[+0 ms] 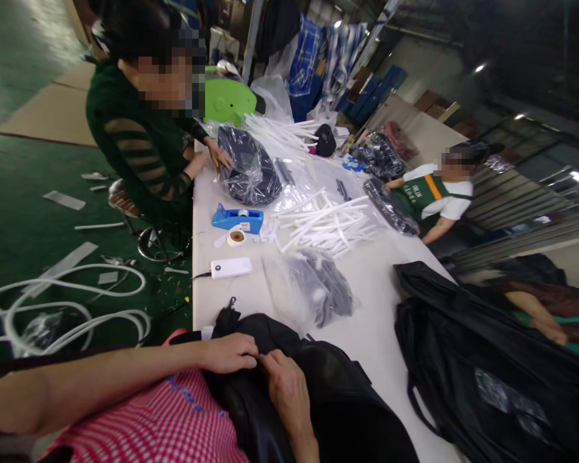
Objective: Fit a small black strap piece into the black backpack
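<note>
A black bag (347, 386) lies at the near edge of the table, partly over my lap, with a strap and a small metal clip (232, 302) at its far left. My left hand (229, 353) is closed with its fingers curled on the bag's black fabric. Beside it, almost touching, my right hand (287, 389) pinches the same fabric between thumb and fingers. The exact bit of fabric between the fingertips is hidden. Just beyond the bag lies a clear plastic bag with grey pieces (321, 289) in it.
On the white table (231, 283) are a white power bank (230, 267), a blue tape dispenser (238, 219), a tape roll (236, 237) and white tubes (328, 225). Large black bags (482, 360) are at right. Two co-workers (130, 135) handle plastic-wrapped black items; another person's arm (535, 315) shows right.
</note>
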A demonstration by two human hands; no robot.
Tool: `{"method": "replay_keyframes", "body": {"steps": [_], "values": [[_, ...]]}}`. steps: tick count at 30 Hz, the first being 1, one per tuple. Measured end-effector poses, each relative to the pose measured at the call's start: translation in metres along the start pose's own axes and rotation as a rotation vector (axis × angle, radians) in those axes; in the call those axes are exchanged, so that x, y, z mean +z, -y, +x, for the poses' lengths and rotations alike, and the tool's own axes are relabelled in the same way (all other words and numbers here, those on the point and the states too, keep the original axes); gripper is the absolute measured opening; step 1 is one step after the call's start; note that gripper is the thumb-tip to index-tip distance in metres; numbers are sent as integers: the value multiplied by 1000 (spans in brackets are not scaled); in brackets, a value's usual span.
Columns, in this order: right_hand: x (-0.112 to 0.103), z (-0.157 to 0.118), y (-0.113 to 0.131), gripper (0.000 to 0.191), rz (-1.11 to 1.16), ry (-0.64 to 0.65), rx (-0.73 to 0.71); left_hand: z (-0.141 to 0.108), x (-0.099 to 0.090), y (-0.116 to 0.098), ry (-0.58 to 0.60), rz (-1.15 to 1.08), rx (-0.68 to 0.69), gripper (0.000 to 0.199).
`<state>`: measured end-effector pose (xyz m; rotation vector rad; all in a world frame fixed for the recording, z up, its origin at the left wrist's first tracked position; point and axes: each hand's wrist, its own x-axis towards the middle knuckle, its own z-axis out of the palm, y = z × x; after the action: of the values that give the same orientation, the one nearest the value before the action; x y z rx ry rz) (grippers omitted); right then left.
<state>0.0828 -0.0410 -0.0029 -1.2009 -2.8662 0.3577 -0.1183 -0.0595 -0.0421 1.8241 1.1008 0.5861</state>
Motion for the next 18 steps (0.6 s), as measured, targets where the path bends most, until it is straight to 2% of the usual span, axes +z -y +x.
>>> {"method": "replay_keyframes", "body": {"steps": [4,10,16,18], "values": [[0,1,-2,21,31,-3,10,5,-2,0,1,50,7,15],[0,1,-5,24,139,12,45,7,-8,-8,36,166,40,10],[3,-1,-9,40,273,22,124,8,-4,-13,-10,364,-52,11],[3,-2,-10,37,309,29,148,9,-4,-16,-2,426,-65,12]]}}
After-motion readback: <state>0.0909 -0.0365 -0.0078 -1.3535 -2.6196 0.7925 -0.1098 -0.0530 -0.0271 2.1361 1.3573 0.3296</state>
